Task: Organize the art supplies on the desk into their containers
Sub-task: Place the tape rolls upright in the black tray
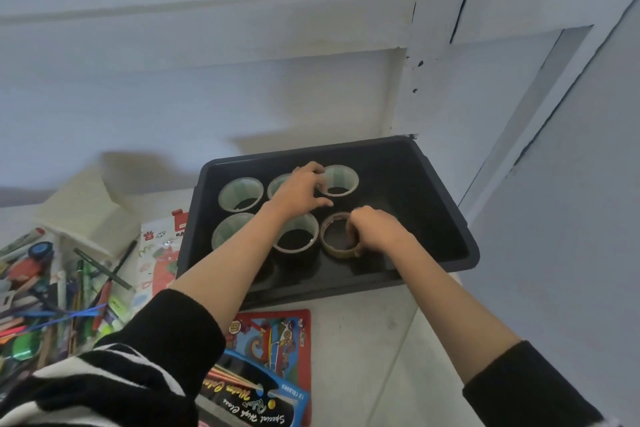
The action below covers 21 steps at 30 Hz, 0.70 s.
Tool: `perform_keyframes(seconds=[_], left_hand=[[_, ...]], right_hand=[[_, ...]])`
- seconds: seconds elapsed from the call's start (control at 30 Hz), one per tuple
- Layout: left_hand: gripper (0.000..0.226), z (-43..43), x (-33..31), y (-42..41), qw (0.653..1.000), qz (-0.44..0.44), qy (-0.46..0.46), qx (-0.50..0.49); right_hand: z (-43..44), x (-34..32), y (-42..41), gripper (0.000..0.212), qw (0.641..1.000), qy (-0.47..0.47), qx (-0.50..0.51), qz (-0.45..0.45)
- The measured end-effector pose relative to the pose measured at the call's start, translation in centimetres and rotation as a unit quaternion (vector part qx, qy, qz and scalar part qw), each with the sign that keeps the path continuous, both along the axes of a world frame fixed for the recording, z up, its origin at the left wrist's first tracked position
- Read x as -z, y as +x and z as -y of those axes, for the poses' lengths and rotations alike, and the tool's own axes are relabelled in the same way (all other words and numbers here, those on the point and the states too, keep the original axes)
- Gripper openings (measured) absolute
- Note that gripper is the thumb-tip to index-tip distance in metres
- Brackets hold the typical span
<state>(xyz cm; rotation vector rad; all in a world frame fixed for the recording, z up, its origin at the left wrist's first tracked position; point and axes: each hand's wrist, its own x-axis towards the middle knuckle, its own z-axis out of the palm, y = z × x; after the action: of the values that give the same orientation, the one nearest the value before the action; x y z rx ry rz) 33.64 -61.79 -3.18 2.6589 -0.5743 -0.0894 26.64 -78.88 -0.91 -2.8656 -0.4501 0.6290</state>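
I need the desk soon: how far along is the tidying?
Done: five pale tape rolls stand in the black tray. In hand: the right hand grips a brown roll in the front row; the left hand touches the back row. Left: the pile of pens and scissors at the left and the watercolour box near the person sit outside the tray.

Light was soft, cool and pretty even. The wall (138, 107) caught broad fuzzy shadows from 9 o'clock toward the middle, and the black tray (450, 204) swallowed most detail inside. Everything looked a bit smeary, the right hand (375, 230) especially. The wide-angle bend leaned straight lines hard around 2 o'clock.
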Motion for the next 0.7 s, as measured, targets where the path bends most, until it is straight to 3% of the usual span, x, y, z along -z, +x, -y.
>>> perform_keyframes(seconds=[0.17,0.37,0.47,0.53,0.63,0.7], left_hand=[[0.015,-0.8,0.5,-0.4,1.000,-0.006,-0.010,0.006],[0.046,-0.8,-0.3,-1.4,0.997,-0.029,0.075,-0.003],[0.049,-1.4,-0.7,-2.5,0.999,-0.037,0.030,-0.013],[0.049,-2.6,-1.1,-3.5,0.999,-0.044,0.015,-0.014],[0.043,-4.9,-2.3,-6.3,0.996,-0.065,-0.057,-0.030],[0.035,-6.7,-3.2,-8.5,0.989,-0.033,-0.128,-0.066]], right_hand=[[0.0,0.5,0.3,0.032,1.000,-0.009,-0.016,0.024],[0.8,0.9,0.3,0.033,0.998,0.026,-0.032,0.043],[0.8,1.1,0.1,0.035,0.994,0.076,0.009,0.083],[0.5,0.6,0.0,0.024,0.983,0.128,0.034,0.128],[-0.5,-1.0,-0.2,0.013,0.978,0.149,-0.002,0.148],[-1.7,-2.4,-0.8,0.013,0.978,0.144,-0.038,0.144]])
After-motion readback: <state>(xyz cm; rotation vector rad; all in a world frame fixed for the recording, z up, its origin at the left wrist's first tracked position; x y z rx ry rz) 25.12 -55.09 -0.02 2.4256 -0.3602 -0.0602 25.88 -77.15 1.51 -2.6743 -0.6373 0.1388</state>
